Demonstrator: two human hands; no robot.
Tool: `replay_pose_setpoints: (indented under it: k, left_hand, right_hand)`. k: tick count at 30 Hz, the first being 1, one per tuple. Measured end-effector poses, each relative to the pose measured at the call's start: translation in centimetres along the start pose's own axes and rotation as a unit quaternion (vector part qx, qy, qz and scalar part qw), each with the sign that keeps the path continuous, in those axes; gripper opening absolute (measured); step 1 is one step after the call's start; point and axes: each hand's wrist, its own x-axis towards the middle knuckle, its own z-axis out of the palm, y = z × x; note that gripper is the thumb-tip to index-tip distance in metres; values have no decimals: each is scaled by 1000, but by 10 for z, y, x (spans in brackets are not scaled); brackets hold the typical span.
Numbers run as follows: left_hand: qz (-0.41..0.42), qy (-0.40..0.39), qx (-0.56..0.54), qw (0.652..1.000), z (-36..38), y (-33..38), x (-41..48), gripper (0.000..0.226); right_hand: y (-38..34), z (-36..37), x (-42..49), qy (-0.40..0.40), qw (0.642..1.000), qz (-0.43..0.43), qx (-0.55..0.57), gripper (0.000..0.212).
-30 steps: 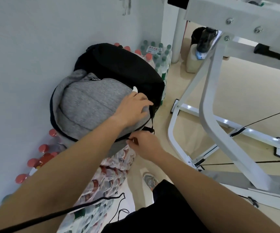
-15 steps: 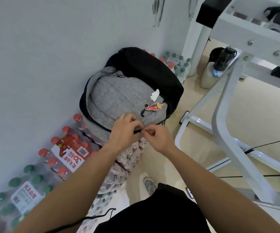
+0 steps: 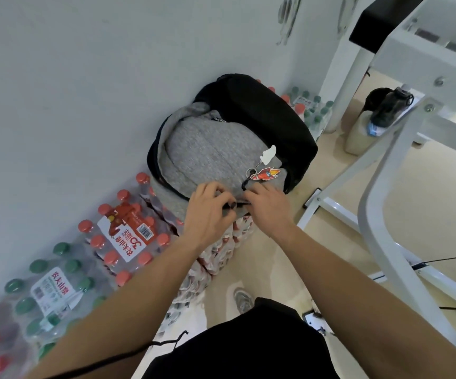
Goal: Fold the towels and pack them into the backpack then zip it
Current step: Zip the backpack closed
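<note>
While atop bottle packs (image 3: 128,236), the backpack (image 3: 210,154), left hand (image 3: 207,217) and right hand (image 3: 270,209) pinching its zipper (image 3: 239,205).

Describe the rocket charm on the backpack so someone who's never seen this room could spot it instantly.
Against the white wall, a grey and black fabric backpack rests on shrink-wrapped water-bottle packs. On its grey front, just above the right hand, lies a red rocket-shaped charm; the neighbouring charm is plain white.
</note>
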Motion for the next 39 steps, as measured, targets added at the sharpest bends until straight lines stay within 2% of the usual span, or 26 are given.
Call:
replay_pose_setpoints:
  k: [4, 8, 12, 15, 17, 19, 23, 26, 29, 33, 37, 39]
  left_hand:
    - [-19, 20, 27, 999, -31, -23, -5, 18]
    - [-145, 56, 81, 985, -78, -81, -4, 21]
    - [-248, 47, -14, 968, -87, -102, -5, 20]
    - [-262, 66, -89, 959, -81, -90, -7, 11]
    - [-264, 82, -120, 954, -81, -84, -8, 8]
    - [-256, 87, -143, 952, -81, -80, -8, 6]
    - [-255, 73, -110, 958, -84, -83, -8, 8]
    - [-279, 60, -78, 955, -89, -94, -3, 7]
    - [-299, 62, -92, 948, -88, -104, 13, 7]
    - [-369, 119, -114, 915, -102, -133, 47, 10]
    - [-377, 128, -92, 913, -112, -149, 88, 13]
    - [-376, 148, -105, 909, -107, -144, 102, 15]
  right_hand:
    - [2, -4, 0, 8, 999, -12, -33, 24]
    - [-3, -9, 5, -8, 998, -2, -55, 27]
    - [-15, -17, 11, -95, 992, 23, -82, 28]
    - [-30, -31, 17, -100, 994, 34, -36, 33]
    - [-50, -39, 30, -70, 997, -18, 8, 44]
    - [-80, -43, 51, -88, 992, -75, 55, 48]
    - [-133, -37, 93, -161, 981, -86, 68, 30]
    - [-132, -36, 99, -153, 982, -82, 70, 18]
    - [-124, -32, 89, -122, 985, -101, 70, 16]
    - [-121, -22, 82, -140, 979, -126, 81, 16]
    - [-117, -19, 76, -123, 977, -158, 75, 12]
    - [-116, -22, 74, -141, 972, -178, 63, 11]
